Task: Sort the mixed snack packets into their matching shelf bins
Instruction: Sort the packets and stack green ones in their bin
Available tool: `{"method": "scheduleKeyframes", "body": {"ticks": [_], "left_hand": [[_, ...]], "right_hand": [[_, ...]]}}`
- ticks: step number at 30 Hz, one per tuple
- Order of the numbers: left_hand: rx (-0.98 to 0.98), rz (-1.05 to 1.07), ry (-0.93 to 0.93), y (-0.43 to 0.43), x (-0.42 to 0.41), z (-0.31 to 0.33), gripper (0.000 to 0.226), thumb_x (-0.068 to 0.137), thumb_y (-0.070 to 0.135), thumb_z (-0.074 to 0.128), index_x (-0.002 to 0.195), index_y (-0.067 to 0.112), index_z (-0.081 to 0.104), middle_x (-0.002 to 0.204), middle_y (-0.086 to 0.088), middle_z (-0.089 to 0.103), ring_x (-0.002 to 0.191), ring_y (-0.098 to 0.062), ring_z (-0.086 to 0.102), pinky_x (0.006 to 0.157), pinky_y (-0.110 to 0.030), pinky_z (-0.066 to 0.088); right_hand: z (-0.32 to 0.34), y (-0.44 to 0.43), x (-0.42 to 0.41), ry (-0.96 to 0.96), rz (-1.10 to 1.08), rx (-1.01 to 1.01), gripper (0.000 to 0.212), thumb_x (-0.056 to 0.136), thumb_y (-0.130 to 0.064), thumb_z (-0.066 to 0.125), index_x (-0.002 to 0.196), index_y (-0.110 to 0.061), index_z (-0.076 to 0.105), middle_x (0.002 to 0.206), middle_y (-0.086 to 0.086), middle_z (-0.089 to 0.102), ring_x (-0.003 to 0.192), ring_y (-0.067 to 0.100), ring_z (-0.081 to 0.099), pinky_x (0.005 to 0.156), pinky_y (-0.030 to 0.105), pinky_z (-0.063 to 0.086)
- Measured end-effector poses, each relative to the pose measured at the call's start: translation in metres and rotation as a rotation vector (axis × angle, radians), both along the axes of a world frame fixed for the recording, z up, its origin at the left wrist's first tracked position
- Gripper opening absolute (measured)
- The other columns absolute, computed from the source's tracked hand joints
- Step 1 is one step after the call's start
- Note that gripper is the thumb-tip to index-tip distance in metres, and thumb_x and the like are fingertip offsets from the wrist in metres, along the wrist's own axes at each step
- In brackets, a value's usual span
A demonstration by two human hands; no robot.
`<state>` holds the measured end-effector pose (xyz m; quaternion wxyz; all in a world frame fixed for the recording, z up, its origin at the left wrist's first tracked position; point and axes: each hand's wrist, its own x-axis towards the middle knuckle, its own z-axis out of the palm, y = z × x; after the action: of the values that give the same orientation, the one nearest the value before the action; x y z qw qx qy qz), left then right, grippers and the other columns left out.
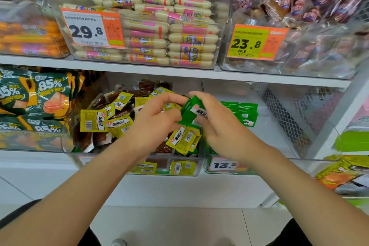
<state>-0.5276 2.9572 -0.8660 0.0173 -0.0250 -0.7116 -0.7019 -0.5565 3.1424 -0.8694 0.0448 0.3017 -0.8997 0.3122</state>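
Note:
A clear middle bin (pixel 139 166) on the lower shelf holds a heap of yellow snack packets (pixel 93 121) with some green ones mixed in. Above that heap both hands meet on a green packet (pixel 191 113). My right hand (pixel 217 126) pinches it between thumb and fingers. My left hand (pixel 157 118) grips its left edge with curled fingers. The bin to the right (pixel 225 166), tagged 13.5, has a small stack of green packets (pixel 242 113) at its back.
The upper shelf carries clear bins of pale sausages (pixel 169 32), orange sausages (pixel 30 40) and dark wrapped snacks (pixel 299 10). Dark green 85% bags (pixel 36 98) fill the lower left bin. A wire mesh divider (pixel 289 118) stands at the right, with orange packets (pixel 339 175) beyond.

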Motion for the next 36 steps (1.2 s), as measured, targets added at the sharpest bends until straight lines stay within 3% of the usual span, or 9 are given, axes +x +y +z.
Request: {"method": "scheduleKeyframes", "body": {"ticks": [2,5,9,14,16,19,30,33,36], "left_hand": [[-0.107,0.07,0.052,0.014,-0.003,-0.004,0.028,0.099,-0.001,0.051,0.111,0.02,0.065,0.112,-0.005,0.071,0.103,-0.017,0.074,0.088,-0.04,0.062],[-0.574,0.113,0.329,0.032,-0.016,-0.014,0.026,0.094,0.006,0.055,0.102,0.028,0.064,0.106,0.003,0.066,0.099,-0.011,0.066,0.074,-0.032,0.051],[-0.902,0.022,0.526,0.064,-0.036,-0.028,0.019,0.091,0.013,0.058,0.105,0.022,0.067,0.1,0.005,0.058,0.1,-0.017,0.054,0.091,-0.033,0.044],[-1.163,-0.118,0.537,0.091,-0.062,-0.035,0.017,0.091,0.019,0.057,0.1,0.019,0.071,0.083,0.002,0.061,0.087,-0.023,0.06,0.107,-0.046,0.044],[-1.321,-0.176,0.474,0.098,-0.067,-0.035,0.016,0.095,0.025,0.053,0.094,0.024,0.068,0.077,0.004,0.064,0.083,-0.021,0.063,0.123,-0.049,0.026],[-1.516,-0.201,0.452,0.107,-0.067,-0.033,0.017,0.096,0.03,0.049,0.092,0.024,0.064,0.075,0.003,0.061,0.086,-0.023,0.063,0.127,-0.053,0.014],[-1.72,-0.174,0.564,0.113,-0.067,-0.044,0.026,0.094,0.037,0.042,0.078,0.024,0.057,0.065,0.004,0.056,0.073,-0.022,0.063,0.121,-0.058,0.02],[-1.732,-0.189,0.571,0.112,-0.068,-0.046,0.027,0.094,0.038,0.042,0.075,0.024,0.055,0.065,0.005,0.055,0.071,-0.021,0.06,0.121,-0.058,0.019],[-1.727,-0.194,0.582,0.111,-0.068,-0.048,0.027,0.094,0.038,0.041,0.075,0.024,0.055,0.065,0.005,0.055,0.071,-0.021,0.061,0.122,-0.059,0.017]], "right_hand": [[0.001,0.019,-0.011,0.138,-0.175,-0.081,0.047,0.102,-0.002,0.057,0.141,-0.025,0.043,0.129,0.002,0.056,0.114,0.021,0.052,0.086,0.032,0.043],[-0.01,0.055,-0.034,0.138,-0.441,0.026,0.051,0.093,0.007,0.06,0.133,-0.018,0.043,0.109,0.006,0.059,0.099,0.03,0.056,0.077,0.049,0.049],[-0.034,0.097,-0.06,-0.001,-0.544,0.267,0.051,0.087,0.009,0.063,0.136,-0.002,0.051,0.11,0.02,0.062,0.103,0.041,0.061,0.075,0.044,0.05],[-0.063,0.139,-0.093,-0.068,-0.726,0.373,0.064,0.085,0.004,0.071,0.143,-0.006,0.047,0.134,0.026,0.046,0.113,0.051,0.055,0.095,0.051,0.05],[-0.077,0.145,-0.103,-0.156,-0.698,0.398,0.068,0.086,0.003,0.074,0.147,-0.01,0.045,0.139,0.024,0.04,0.115,0.048,0.056,0.101,0.05,0.05],[-0.093,0.141,-0.116,-0.272,-0.504,0.357,0.077,0.082,0.0,0.084,0.149,-0.016,0.05,0.139,0.019,0.044,0.115,0.038,0.061,0.108,0.048,0.05],[-0.093,0.146,-0.147,-0.125,-0.702,0.369,0.055,0.09,0.006,0.069,0.137,-0.017,0.055,0.131,0.022,0.05,0.078,0.036,0.056,0.075,0.042,0.053],[-0.094,0.143,-0.149,-0.111,-0.65,0.356,0.051,0.089,0.002,0.072,0.135,-0.017,0.058,0.13,0.021,0.054,0.092,0.039,0.061,0.082,0.041,0.054],[-0.101,0.142,-0.144,-0.185,-0.603,0.309,0.057,0.089,-0.006,0.075,0.138,-0.014,0.046,0.12,0.021,0.059,0.094,0.036,0.057,0.075,0.037,0.045]]}}
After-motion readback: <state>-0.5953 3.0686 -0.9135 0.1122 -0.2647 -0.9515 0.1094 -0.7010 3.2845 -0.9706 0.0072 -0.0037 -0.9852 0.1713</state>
